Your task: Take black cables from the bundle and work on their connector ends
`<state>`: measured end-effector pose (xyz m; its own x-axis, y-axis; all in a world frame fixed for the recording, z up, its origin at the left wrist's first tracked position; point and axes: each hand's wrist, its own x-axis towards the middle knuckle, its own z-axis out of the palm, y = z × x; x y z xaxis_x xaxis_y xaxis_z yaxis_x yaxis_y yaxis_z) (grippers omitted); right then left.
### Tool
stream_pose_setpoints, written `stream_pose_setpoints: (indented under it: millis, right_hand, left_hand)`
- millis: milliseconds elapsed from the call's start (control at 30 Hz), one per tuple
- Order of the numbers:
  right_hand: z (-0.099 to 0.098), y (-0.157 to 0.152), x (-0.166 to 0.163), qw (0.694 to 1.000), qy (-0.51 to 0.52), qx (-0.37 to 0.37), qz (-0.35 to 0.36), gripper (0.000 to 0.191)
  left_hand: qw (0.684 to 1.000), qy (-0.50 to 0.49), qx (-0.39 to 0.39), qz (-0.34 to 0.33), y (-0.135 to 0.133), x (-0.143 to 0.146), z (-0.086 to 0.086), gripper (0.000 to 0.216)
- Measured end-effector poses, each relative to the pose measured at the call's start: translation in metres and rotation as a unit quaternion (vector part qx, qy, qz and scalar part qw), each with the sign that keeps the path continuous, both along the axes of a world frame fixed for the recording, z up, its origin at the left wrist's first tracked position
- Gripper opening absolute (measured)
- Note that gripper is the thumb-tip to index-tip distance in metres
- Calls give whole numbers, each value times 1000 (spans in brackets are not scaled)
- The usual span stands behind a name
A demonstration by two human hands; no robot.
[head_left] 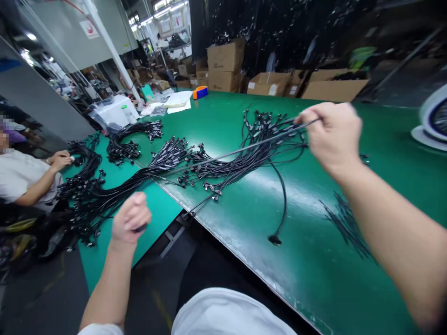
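Note:
My right hand (333,135) is raised over the green table and pinches a black cable (240,150). That cable is pulled taut and slants down to the left across the cable bundles, where its far end is lost among them. Lower left, my left hand (132,216) is closed in front of the table's edge, with a small dark piece showing under its fingers; what it is I cannot make out. Between the hands lie a bundle of black cables (230,170) with small connectors and a second bundle (136,179) further left. One loose cable (284,195) curves toward the front edge, ending in a dark plug.
Thin black strips (345,225) lie under my right forearm. A co-worker's hands (61,159) are at another cable bundle (85,160) on the left. Papers (179,100), an orange and blue tape roll (200,92) and a white fan (435,118) stand around; cardboard boxes (225,65) line the back.

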<state>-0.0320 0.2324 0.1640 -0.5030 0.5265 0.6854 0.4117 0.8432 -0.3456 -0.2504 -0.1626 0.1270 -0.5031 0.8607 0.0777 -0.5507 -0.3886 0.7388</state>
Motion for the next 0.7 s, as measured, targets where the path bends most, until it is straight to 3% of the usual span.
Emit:
stream_pose_setpoints:
  millis: [100, 200, 300, 367, 400, 467, 500, 567, 700]
  right_hand:
    - [-8, 0, 37, 994, -85, 73, 12, 40]
    - [-37, -33, 64, 977, -155, 119, 81, 40]
    - [-65, -94, 92, 960, -183, 121, 173, 42]
    - [-70, -143, 110, 941, -225, 57, 245, 41]
    - [-69, -164, 118, 933, -232, 30, 274, 37]
    - [-61, -195, 129, 946, -221, 3, 236, 30]
    - [-58, -203, 134, 959, -209, -1, 193, 26]
    - [-56, -206, 147, 977, -189, -7, 95, 26]
    - [-74, -200, 190, 984, -162, -58, -45, 41]
  left_hand:
    - [982, -83, 113, 128, -27, -21, -1, 4]
    - [977, -15, 16, 214, -17, -16, -9, 11]
    - [958, 128, -108, 233, 24, 18, -20, 18]
    - [935, 267, -167, 165, 55, 56, -28, 22]
    - [920, 335, -186, 82, 68, 78, -32, 23]
    - [882, 416, -187, -119, 86, 119, -39, 22]
    - [866, 418, -179, -208, 91, 135, -43, 22]
    - [855, 370, -170, -321, 98, 156, -50, 25]
    - [851, 246, -187, -425, 113, 170, -62, 27]
